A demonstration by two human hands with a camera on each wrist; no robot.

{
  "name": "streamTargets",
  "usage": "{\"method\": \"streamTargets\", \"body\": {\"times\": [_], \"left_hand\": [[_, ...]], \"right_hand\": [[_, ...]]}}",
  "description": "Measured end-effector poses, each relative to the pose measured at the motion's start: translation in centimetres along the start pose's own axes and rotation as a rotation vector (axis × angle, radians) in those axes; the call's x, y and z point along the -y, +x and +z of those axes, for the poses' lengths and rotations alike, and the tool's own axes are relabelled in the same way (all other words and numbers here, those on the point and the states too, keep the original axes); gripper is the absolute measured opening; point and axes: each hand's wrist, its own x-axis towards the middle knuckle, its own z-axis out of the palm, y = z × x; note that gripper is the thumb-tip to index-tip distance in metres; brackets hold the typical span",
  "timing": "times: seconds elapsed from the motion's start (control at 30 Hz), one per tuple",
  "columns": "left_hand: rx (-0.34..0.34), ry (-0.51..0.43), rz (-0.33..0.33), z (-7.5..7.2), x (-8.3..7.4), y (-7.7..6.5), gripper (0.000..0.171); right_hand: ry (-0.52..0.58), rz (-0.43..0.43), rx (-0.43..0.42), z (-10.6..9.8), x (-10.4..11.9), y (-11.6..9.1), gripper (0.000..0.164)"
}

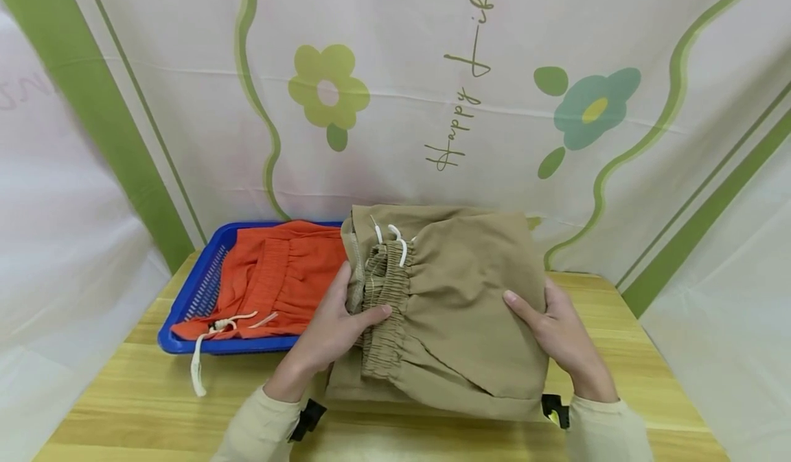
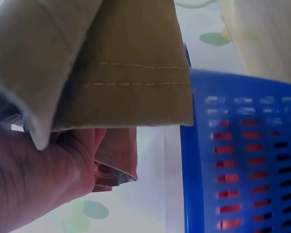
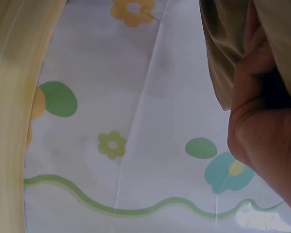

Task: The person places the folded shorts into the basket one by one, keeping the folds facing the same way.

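Folded khaki pants [image 1: 469,311], with a gathered elastic waistband and a white drawstring, are held up between both hands above the table. My left hand [image 1: 334,318] grips the waistband side, thumb on top and fingers hidden beneath the fabric. On the opposite edge my right hand [image 1: 559,328] holds the folded layers, its thumb lying on top. The left wrist view shows the stitched hem of the khaki fabric [image 2: 131,92] over the left hand. In the right wrist view, fingers of the right hand [image 3: 262,111] reach under the cloth.
A blue plastic basket [image 1: 204,290] stands to the left on the wooden table [image 1: 123,393], partly overlapped by the pants. Orange drawstring shorts or pants [image 1: 287,273] lie folded in it, a cord hanging over its front rim. A printed curtain [image 1: 395,139] rises behind the table.
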Motion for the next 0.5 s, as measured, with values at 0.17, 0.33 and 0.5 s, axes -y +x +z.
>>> {"method": "streamTargets", "body": {"times": [0.17,0.33,0.5], "left_hand": [[-0.009,0.064,-0.019,-1.1,-0.2,-0.3,0.088],[-0.023,0.105,-0.026,-2.2,-0.3,-0.6,0.09],[-0.023,0.119,-0.023,-3.2,-0.4,-0.8,0.089]], "right_hand": [[0.005,-0.002,0.017,0.7,0.2,0.4,0.05],[0.032,-0.011,0.036,1.5,0.7,0.8,0.05],[0.079,-0.031,0.045,2.5,1.3,1.3,0.048]]}}
